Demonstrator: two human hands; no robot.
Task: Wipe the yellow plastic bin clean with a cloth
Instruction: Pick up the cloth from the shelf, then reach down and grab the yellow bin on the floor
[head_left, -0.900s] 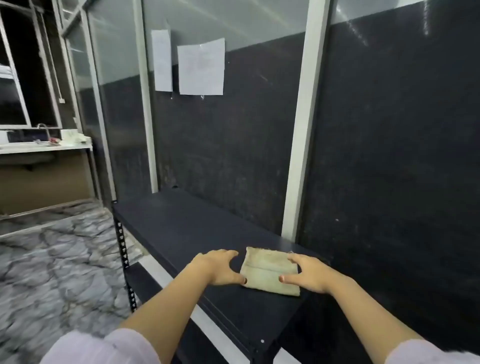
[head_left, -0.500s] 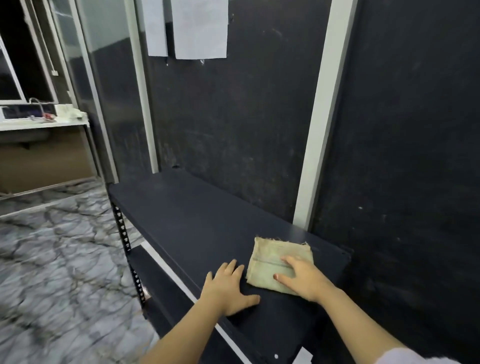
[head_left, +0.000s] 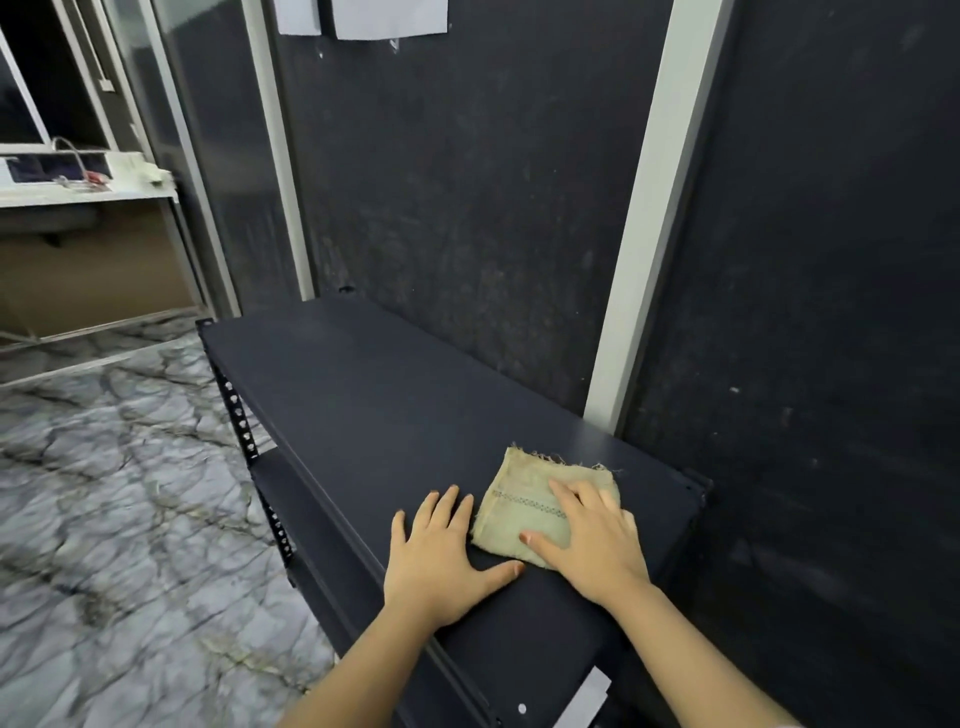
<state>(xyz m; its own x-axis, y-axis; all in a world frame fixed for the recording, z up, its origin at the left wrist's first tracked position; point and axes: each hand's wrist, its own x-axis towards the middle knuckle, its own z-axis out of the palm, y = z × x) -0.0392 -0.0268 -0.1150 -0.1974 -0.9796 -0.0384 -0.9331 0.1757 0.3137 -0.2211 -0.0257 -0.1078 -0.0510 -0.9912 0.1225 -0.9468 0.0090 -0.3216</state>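
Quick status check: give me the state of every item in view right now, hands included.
cloth: folded flat on the shelf, frayed far edge.
right hand: fingers straight, resting flat on the cloth.
left hand: fingers spread, flat on the shelf beside the cloth.
shelf: dark top, bears only the cloth and hands.
yellow bin: not in view.

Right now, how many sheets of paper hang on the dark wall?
2, both cut off by the top edge: a narrow white paper sheet on the left, a wider white paper sheet beside it. Others may hang above.
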